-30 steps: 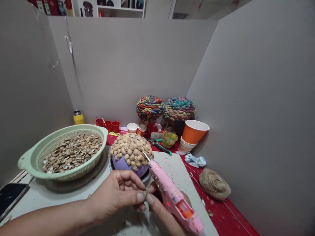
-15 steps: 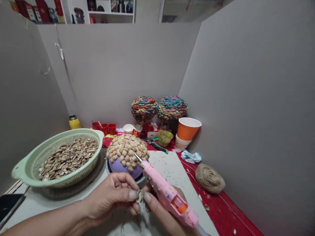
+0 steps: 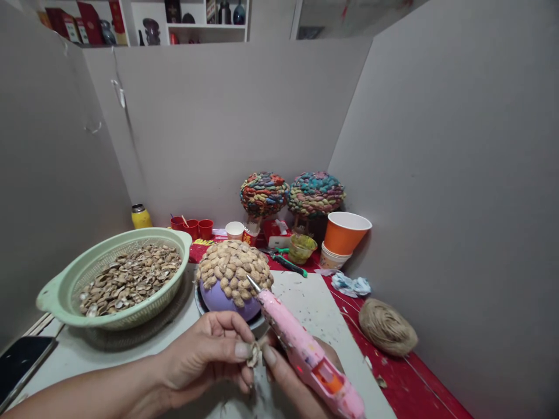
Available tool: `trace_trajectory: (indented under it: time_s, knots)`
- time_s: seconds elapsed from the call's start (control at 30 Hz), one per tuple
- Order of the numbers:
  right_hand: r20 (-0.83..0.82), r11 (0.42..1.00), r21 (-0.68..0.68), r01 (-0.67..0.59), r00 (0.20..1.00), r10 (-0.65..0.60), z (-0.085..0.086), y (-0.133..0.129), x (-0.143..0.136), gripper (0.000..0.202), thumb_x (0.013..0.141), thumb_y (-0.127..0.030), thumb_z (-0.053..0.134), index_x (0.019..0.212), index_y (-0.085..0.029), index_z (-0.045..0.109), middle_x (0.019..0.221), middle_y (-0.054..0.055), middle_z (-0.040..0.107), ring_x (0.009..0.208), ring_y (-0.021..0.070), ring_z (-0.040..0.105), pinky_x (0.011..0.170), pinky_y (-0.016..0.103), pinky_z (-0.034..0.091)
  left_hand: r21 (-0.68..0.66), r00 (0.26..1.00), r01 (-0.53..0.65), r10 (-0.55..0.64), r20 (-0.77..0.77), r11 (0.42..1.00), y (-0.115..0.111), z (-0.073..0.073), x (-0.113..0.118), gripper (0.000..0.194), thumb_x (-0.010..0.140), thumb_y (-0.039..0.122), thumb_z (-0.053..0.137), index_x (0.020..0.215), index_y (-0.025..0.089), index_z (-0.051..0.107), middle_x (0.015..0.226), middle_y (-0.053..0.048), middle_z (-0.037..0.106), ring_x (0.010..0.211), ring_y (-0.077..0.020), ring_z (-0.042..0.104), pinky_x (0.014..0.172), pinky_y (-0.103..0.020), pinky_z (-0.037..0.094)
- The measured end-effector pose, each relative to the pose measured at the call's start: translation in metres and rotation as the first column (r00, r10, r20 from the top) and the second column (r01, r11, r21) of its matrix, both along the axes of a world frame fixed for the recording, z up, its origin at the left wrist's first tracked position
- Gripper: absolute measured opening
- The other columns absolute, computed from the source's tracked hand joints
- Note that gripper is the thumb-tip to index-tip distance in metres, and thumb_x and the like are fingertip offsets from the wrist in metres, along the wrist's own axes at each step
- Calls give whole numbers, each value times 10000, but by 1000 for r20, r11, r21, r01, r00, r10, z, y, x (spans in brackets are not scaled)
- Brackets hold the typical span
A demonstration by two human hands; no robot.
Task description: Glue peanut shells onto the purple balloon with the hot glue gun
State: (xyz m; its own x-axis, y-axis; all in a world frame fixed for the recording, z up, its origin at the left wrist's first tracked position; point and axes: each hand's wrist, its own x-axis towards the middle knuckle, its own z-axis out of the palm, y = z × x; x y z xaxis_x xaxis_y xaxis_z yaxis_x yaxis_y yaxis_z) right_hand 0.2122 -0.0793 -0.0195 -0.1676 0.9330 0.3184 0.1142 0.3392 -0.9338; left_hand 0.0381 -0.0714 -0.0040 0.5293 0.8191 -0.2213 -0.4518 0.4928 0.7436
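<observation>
Between thumb and fingertips my left hand (image 3: 213,352) pinches a small pale shell piece (image 3: 254,354). My right hand (image 3: 297,372) is wrapped round a pink hot glue gun (image 3: 301,343), whose metal nozzle points up and to the left. The right thumb tip is close against the shell piece; whether it grips it too I cannot tell. Just beyond both hands, a purple dome (image 3: 225,302) sits on a plate, its upper part covered in whole peanuts (image 3: 233,265). The nozzle overlaps the peanuts in view; contact cannot be made out.
At left stands a green colander (image 3: 65,308) of brown shell halves, with a dark phone-like slab (image 3: 26,364) nearer me. Behind are red cups (image 3: 191,228), green-handled pliers (image 3: 290,266), two colourful woven balls (image 3: 264,194) and an orange cup (image 3: 345,233). A twine ball (image 3: 388,327) lies right.
The whole scene has shifted slightly to the right in view. The shell piece is turned a little between the fingers; both hands keep their holds.
</observation>
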Motion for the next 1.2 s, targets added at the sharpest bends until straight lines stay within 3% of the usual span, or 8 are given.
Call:
trace_trajectory:
  time_s: [0.27, 0.37, 0.47, 0.6, 0.87, 1.0, 1.07, 1.2]
  knots:
    - [-46, 971, -220, -91, 995, 83, 4, -7, 13, 382, 870, -551, 593, 886, -170, 623, 697, 32, 598, 656, 189, 579, 652, 296, 494, 53, 999, -11, 9, 31, 999, -1, 7, -5, 220, 638, 206, 814, 782, 120, 671, 612, -27, 659, 489, -101, 604, 517, -227, 545]
    - [-93, 978, -186, -89, 993, 73, 7, -11, 10, 398, 835, -571, 628, 893, -178, 653, 743, 52, 638, 699, 210, 616, 703, 319, 525, 50, 1000, -10, 9, 15, 999, -1, 2, -3, 192, 661, 195, 799, 771, 118, 662, 621, -31, 660, 506, -102, 608, 528, -223, 540]
    - [-106, 988, -148, -39, 994, 23, 9, -10, 4, 343, 795, -536, 689, 816, -194, 673, 691, 36, 640, 641, 192, 609, 641, 283, 528, 47, 1000, -4, 3, 14, 999, -2, -3, 1, 185, 662, 178, 799, 756, 119, 651, 621, -32, 664, 510, -107, 618, 533, -221, 537]
    - [-181, 969, -197, -147, 977, 111, 5, -6, 0, 317, 788, -510, 705, 762, -197, 657, 648, 33, 645, 569, 183, 606, 564, 274, 514, 33, 1000, -10, 10, 12, 999, -4, -5, 4, 221, 637, 181, 823, 742, 124, 637, 670, -43, 689, 527, -119, 643, 529, -220, 536]
    - [-214, 962, -223, -159, 971, 111, 7, -8, 0, 362, 828, -529, 658, 779, -171, 632, 631, 35, 636, 596, 197, 638, 604, 291, 521, 8, 1000, -11, 11, 13, 1000, -4, -5, 5, 249, 616, 186, 843, 749, 117, 644, 693, -65, 709, 578, -140, 673, 553, -215, 532]
    - [-188, 957, -200, -210, 967, 173, 12, -7, 0, 337, 843, -518, 643, 766, -190, 624, 630, 27, 621, 581, 187, 616, 599, 285, 521, 18, 1000, -9, 9, 23, 1000, -2, -4, 3, 240, 620, 177, 839, 743, 119, 642, 677, -53, 697, 562, -126, 659, 554, -213, 531]
    - [-151, 967, -166, -195, 974, 170, 15, -7, 2, 324, 843, -522, 636, 784, -204, 625, 669, 34, 632, 619, 200, 620, 625, 296, 520, 39, 1000, -18, 17, 24, 999, -1, -2, 1, 234, 630, 184, 833, 751, 117, 644, 660, -46, 680, 557, -116, 642, 562, -213, 528]
    - [-46, 991, -129, -32, 999, 26, 21, -9, 11, 360, 822, -568, 631, 756, -215, 627, 676, 26, 611, 640, 194, 580, 601, 270, 484, 76, 998, -58, 57, 25, 995, 4, 5, -7, 239, 642, 185, 826, 780, 124, 641, 657, -31, 654, 563, -103, 620, 581, -212, 517]
